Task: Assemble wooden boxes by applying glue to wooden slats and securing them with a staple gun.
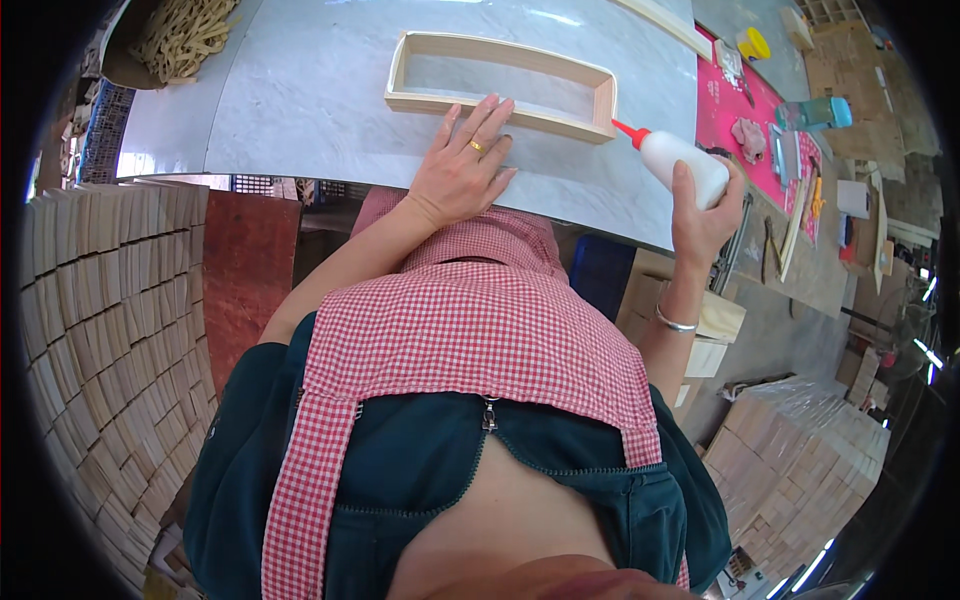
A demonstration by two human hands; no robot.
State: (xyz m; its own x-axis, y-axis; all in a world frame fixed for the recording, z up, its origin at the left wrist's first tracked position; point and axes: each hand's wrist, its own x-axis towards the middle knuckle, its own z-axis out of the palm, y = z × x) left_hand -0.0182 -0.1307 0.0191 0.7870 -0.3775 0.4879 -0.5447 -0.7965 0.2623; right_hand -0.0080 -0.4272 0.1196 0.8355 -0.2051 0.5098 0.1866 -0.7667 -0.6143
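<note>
A rectangular pale-wood frame (560, 127) lies on a grey marbled tabletop (300, 90); the open left hand (460, 165) touches its near side, the right hand (708, 212) grips a red-nozzled white plastic bottle (678, 163) at the frame's right end.

A red-and-white gingham apron (470, 320) with broad straps (307, 490) goes over a dark teal zip-front jacket (400, 455) with a metal zip pull (489, 416). The left hand (462, 178) wears a gold ring (476, 146), the right wrist (685, 272) a silver bangle (675, 325).
</note>
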